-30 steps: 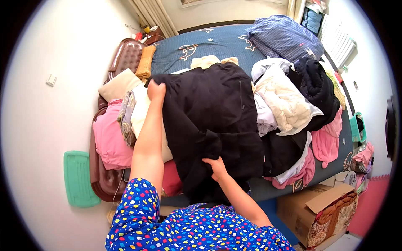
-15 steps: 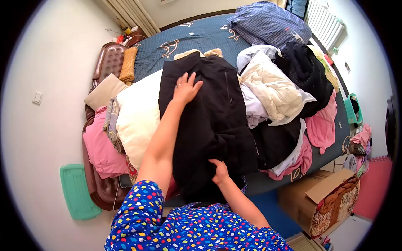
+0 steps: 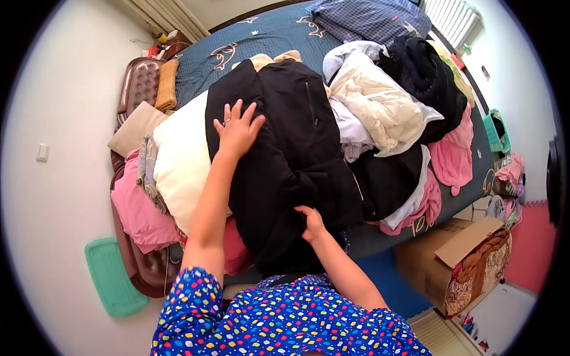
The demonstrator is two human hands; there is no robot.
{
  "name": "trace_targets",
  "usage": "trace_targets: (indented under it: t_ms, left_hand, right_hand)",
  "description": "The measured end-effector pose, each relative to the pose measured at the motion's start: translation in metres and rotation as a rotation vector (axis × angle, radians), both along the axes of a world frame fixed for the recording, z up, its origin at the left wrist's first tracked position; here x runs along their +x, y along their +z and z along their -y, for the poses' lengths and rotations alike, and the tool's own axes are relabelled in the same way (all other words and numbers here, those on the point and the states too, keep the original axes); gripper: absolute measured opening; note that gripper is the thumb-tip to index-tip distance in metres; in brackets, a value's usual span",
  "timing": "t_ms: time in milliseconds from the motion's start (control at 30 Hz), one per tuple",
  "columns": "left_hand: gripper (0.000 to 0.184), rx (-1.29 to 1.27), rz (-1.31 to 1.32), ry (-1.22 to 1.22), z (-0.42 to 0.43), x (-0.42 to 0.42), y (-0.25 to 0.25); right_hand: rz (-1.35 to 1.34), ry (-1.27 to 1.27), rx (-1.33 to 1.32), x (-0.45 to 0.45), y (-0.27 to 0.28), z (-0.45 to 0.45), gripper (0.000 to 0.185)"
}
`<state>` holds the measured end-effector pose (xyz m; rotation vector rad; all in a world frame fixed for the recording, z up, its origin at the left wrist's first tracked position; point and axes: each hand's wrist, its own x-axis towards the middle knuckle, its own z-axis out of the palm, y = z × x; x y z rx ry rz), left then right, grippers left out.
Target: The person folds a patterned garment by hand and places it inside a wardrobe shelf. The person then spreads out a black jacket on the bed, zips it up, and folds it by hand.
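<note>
A large black garment [image 3: 279, 142] with a zipped pocket lies spread over the near side of the bed. My left hand [image 3: 239, 127], a ring on one finger, rests on its upper left part with the fingers spread. Lower down, my right hand [image 3: 311, 223] grips the garment's lower middle; the thumb shows, while the other fingers are mostly hidden by black cloth. To the left of the garment is a cream pillow-like bundle [image 3: 181, 160], partly covered by it.
On the right lies a heap with a cream puffer jacket [image 3: 377, 98], dark clothes [image 3: 430, 83] and pink fabric [image 3: 454, 154]. Folded pink cloth [image 3: 139, 204] sits at left by the brown headboard [image 3: 142, 89]. A cardboard box [image 3: 424, 261] stands at lower right, a green lid [image 3: 113, 279] at lower left.
My left hand has slid left and slightly toward me over the black garment, whose left edge now reaches further left. My right hand keeps its hold. The view has shifted a little.
</note>
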<state>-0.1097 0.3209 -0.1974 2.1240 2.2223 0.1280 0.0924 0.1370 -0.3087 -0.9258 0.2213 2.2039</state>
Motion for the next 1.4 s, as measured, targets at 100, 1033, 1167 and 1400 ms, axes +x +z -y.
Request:
trace_targets:
  t_ms: [100,1033,1167,1400]
  left_hand:
    - [0.060,0.234,0.001,-0.183,0.085,0.055,0.040]
    - [0.062,0.007,-0.135,-0.295,0.151,0.046,-0.064]
    - [0.055,0.014,-0.072,-0.300,0.150,0.046,-0.060]
    - [0.051,-0.043,0.167,-0.201,0.141,0.048,-0.046]
  right_hand:
    - [-0.022,-0.021,0.005,0.001,-0.003,0.003,0.029]
    - [1.069,0.109,0.689,0.039,0.012,0.020,0.105]
    - [1.482,-0.011,0.888,0.034,0.011,0.009,0.110]
    - [1.487,0.528,0.774,0.022,0.047,-0.021,0.115]
